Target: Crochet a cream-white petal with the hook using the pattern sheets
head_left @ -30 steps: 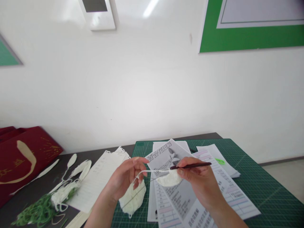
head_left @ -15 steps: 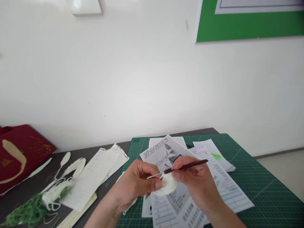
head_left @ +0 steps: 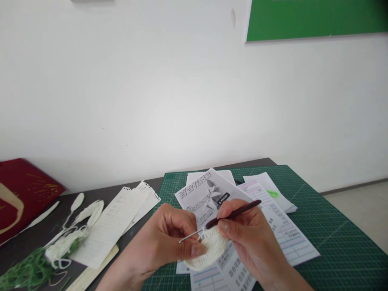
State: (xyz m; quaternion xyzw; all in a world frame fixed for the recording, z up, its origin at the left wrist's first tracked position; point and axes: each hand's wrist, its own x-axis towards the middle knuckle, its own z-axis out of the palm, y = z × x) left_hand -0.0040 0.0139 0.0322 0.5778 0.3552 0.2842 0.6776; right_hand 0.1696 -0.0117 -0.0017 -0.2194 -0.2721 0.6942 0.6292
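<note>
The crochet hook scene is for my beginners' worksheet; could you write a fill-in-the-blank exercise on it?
The right hand grips the crochet hook by its dark ____.
The left hand pinches a crocheted piece coloured ____.
The cutting mat under the printed sheets is ____.
The bag at the far left is dark ____.
Missing words: handle; white; green; red.

Left hand [head_left: 174, 239] pinching, right hand [head_left: 247, 228] beside, fingers [head_left: 182, 219] curled

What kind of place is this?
Probably a craft workspace: there's a green cutting mat on the table, tangled green yarn, and a crochet hook in the right hand.
</note>
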